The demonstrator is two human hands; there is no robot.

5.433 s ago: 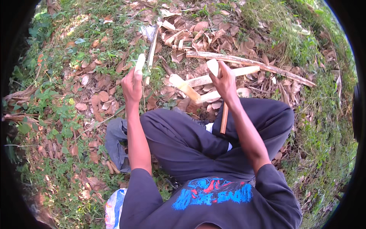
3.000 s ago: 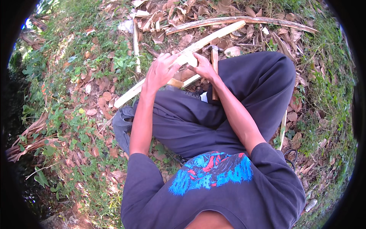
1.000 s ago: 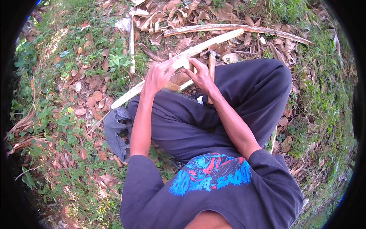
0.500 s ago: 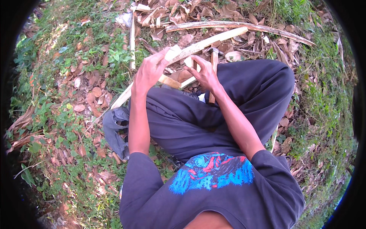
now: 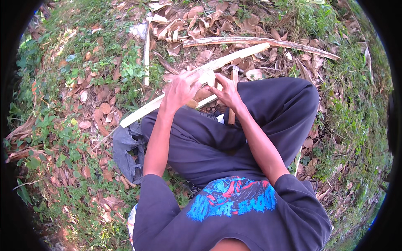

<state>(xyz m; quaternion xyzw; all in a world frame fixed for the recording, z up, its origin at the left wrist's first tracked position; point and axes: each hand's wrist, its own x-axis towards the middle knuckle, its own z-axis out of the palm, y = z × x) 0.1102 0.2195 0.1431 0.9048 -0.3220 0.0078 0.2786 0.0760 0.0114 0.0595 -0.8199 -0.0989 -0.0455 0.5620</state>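
At twelve o'clock from the view's centre, the left hand (image 5: 181,90) and right hand (image 5: 227,93) pinch a small pale wooden piece (image 5: 207,78) between their fingertips, though the fingers cover enough that it may be two pieces pressed together. It overlaps a long pale strip (image 5: 240,54), with a hammer (image 5: 233,94) at one o'clock. Blue lettering (image 5: 232,209) marks the dark shirt (image 5: 268,228); at seven o'clock, a printed bag (image 5: 131,224) shows only its edge, contents hidden.

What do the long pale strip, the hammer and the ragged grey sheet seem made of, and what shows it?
Long pale strip: probably bare wood, unfinished; straw-coloured, matt.
Hammer: brown handle, likely wood; dark head with slight shine, suggesting metal.
Ragged grey sheet: limp, creased, dull; thin plastic or cloth, unclear which.
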